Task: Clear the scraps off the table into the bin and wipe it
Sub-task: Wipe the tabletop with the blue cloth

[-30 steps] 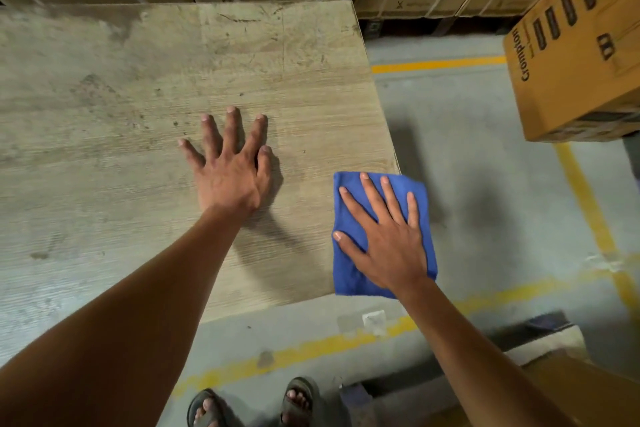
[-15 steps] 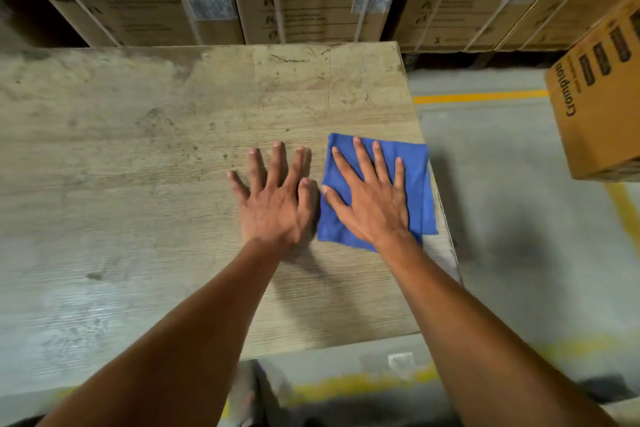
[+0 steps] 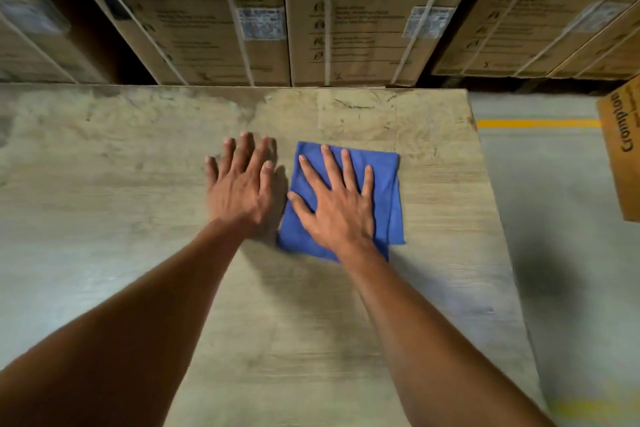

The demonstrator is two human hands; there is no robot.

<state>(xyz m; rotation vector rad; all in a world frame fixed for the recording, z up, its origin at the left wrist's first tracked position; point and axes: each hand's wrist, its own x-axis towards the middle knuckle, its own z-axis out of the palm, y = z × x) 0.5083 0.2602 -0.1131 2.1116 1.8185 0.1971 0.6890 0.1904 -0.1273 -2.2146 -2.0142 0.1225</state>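
A folded blue cloth (image 3: 384,191) lies on the worn wooden table (image 3: 104,184), right of centre and toward the far edge. My right hand (image 3: 337,204) presses flat on the cloth, palm down with fingers spread, and covers its left half. Just left of the cloth, my left hand (image 3: 240,191) rests flat on the bare tabletop with its fingers apart and holds nothing; it looks slightly blurred. No scraps or bin show in this view.
Strapped cardboard cartons (image 3: 356,17) stand in a row right behind the table's far edge. The table's right edge drops to a grey floor with a yellow line (image 3: 536,124). An orange Crompton box (image 3: 623,149) sits at far right.
My right hand has slid the cloth from the near right edge, where it overhung the table, up and inward. My left hand now lies close beside it. The view has tilted up.
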